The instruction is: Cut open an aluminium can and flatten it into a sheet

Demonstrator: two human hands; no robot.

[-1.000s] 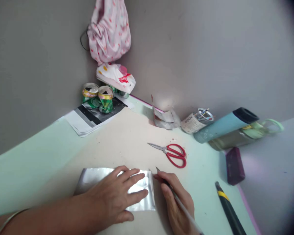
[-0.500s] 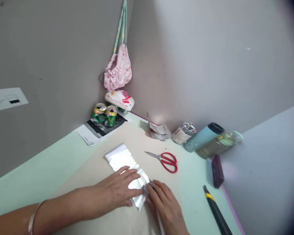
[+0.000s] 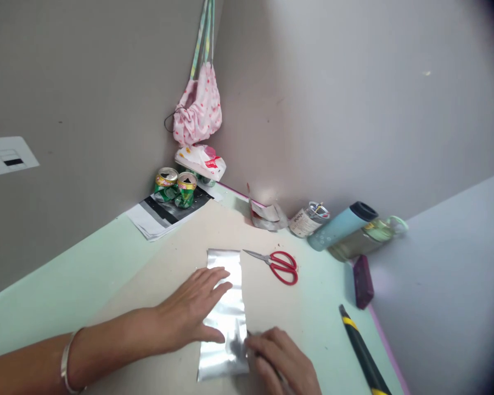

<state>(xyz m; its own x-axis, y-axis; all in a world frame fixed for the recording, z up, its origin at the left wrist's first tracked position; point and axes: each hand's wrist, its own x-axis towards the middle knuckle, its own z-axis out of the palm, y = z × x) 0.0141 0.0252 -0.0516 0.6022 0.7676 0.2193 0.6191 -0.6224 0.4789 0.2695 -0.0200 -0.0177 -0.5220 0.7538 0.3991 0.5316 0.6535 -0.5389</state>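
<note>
The shiny metal sheet (image 3: 231, 314) is now lying straight on the beige work surface (image 3: 168, 280), no longer slanted, so its long edge is facing the right hand (image 3: 284, 355), which is pinching a slender pen-like tool (image 3: 249, 333); the left hand (image 3: 195, 304) is spreading its fingers over the sheet.

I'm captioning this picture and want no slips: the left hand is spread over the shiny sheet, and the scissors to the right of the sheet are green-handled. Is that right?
Not quite: the scissors are red-handled, as the head view shows. The left hand is indeed spread over the shiny sheet.
</note>
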